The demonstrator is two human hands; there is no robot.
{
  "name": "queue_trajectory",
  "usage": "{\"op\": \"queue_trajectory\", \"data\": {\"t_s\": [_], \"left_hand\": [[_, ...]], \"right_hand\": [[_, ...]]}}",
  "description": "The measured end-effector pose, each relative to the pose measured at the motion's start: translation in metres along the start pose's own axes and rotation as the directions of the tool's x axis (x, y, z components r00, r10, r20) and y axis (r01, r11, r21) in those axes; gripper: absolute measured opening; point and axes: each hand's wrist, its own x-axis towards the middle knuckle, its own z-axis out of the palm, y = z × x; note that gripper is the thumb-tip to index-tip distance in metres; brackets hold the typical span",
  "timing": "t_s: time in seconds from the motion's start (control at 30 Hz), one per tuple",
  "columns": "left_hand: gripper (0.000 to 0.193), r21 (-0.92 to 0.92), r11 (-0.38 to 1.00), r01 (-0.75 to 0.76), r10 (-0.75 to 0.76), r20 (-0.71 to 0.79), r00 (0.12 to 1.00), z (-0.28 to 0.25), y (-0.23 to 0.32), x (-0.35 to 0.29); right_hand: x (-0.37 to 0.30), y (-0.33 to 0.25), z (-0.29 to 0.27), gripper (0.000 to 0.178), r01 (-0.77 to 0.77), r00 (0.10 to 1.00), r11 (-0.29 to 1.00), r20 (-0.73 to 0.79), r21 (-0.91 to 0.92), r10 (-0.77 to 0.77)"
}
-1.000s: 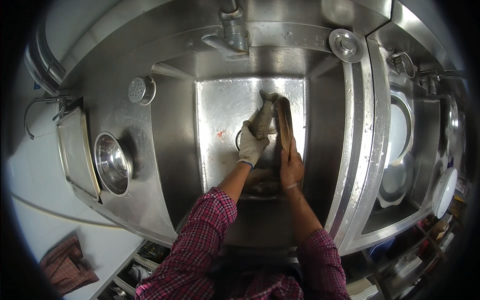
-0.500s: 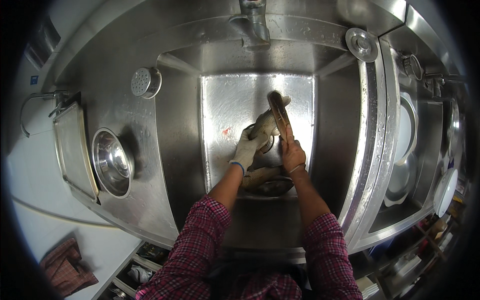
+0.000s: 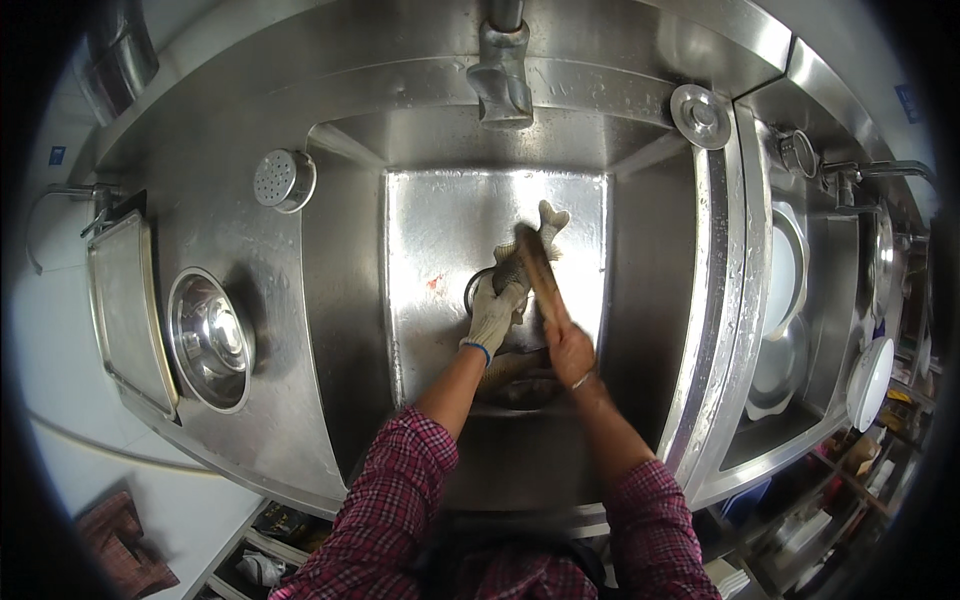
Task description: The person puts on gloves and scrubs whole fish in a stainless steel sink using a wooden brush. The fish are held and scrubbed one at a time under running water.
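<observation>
A scaly fish lies over the round drain in the sink, its tail pointing to the far right. My left hand, in a pale work glove, is closed round its near part and holds it down. My bare right hand grips a long wooden-handled brush. The brush lies slantwise along the fish's right side, slightly blurred; its working face is turned away. Nearer me, more fish lie on the sink floor, partly behind my left wrist.
The steel sink has a faucet at its far edge. On the left counter are a perforated strainer, a steel bowl and a tray. A round lid sits far right, beside a second sink holding dishes.
My right hand has drawn the brush toward me along the fish, uncovering its tail. My left hand still holds the fish. The whole view has shifted slightly.
</observation>
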Motion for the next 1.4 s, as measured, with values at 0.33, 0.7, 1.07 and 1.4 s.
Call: {"op": "queue_trajectory", "data": {"t_s": [0.33, 0.7, 1.07, 1.4], "left_hand": [[0.036, 0.160, 0.972, 0.173, -0.172, -0.015, 0.985, -0.006, 0.004, -0.010], [0.039, 0.237, 0.914, 0.329, -0.306, -0.128, 0.943, 0.000, 0.006, -0.015], [0.026, 0.076, 0.955, 0.286, -0.277, -0.112, 0.954, 0.012, -0.004, -0.027], [0.021, -0.014, 0.980, 0.197, -0.198, -0.059, 0.978, 0.020, -0.032, 0.005]], "right_hand": [[-0.022, 0.015, 0.011, 0.069, -0.010, 0.996, 0.996, -0.084, -0.087, 0.003], [-0.031, 0.009, 0.015, 0.067, -0.163, 0.981, 0.987, -0.100, 0.015, 0.163], [-0.042, 0.003, 0.040, 0.057, -0.258, 0.959, 0.966, -0.131, -0.031, 0.252], [-0.069, -0.005, 0.027, 0.069, -0.137, 0.982, 0.981, -0.115, 0.137, 0.153]]}}
